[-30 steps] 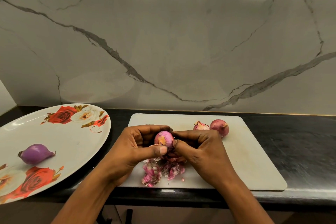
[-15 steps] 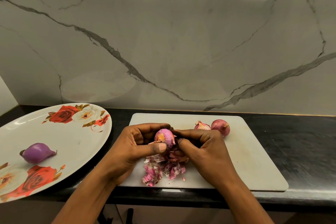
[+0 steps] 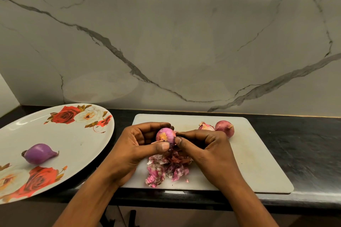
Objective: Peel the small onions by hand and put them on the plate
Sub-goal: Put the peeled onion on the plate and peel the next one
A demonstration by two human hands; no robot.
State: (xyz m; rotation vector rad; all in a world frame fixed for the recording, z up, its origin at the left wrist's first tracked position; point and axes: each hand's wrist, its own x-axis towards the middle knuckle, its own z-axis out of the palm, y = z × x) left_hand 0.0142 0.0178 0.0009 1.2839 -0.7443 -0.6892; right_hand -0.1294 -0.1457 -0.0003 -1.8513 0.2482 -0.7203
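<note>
While curled round the onion (image 3: 165,135), left hand (image 3: 135,146) beside right hand (image 3: 209,150).

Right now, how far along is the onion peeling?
Done: one peeled onion lies on the plate; a pile of skins sits on the cutting board. In hand: the left hand holds a partly skinned onion while the right hand pinches at its skin. Left: two unpeeled onions at the board's far edge, then plating all three.

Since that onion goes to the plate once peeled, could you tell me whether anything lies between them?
Nothing visible does: beyond the left hand gripping the onion, only a strip of bare black counter separates the board from the plate.
</note>
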